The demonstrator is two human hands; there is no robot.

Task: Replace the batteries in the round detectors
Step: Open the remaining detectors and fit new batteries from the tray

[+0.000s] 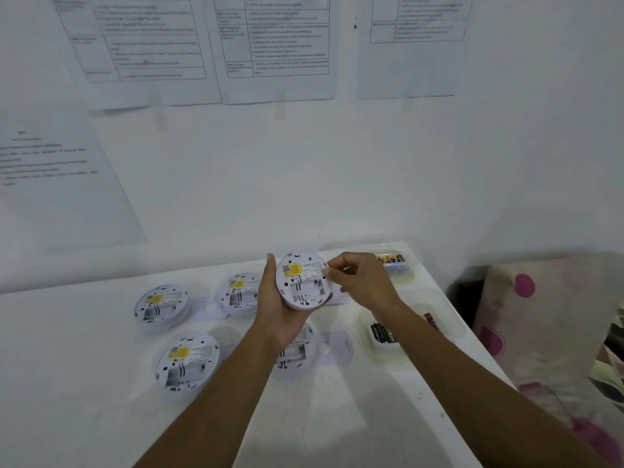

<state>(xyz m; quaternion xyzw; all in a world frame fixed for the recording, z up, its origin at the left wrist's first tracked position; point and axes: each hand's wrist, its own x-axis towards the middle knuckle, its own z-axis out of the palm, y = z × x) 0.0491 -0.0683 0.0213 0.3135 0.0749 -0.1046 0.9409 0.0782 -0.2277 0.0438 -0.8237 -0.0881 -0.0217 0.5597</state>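
Round white detectors, backs up, battery bays exposed.
The raised detector (301, 280) is held tilted at frame centre; a detector group (187, 361) is laid flat lower left of it; loose batteries (391, 260) and dark batteries (383, 332) are kept right of centre.

The camera rides on the person's head and faces forward and down, across the white table (84, 383) toward the wall (270, 180) behind it. Its wide lens takes in the printed sheets (270, 45) taped high on that wall and bends their edges. Both forearms enter from the bottom edge. The left hand (280, 309) and right hand (361, 282) meet at the round detector (302, 282), close under the lens and near the picture's middle.
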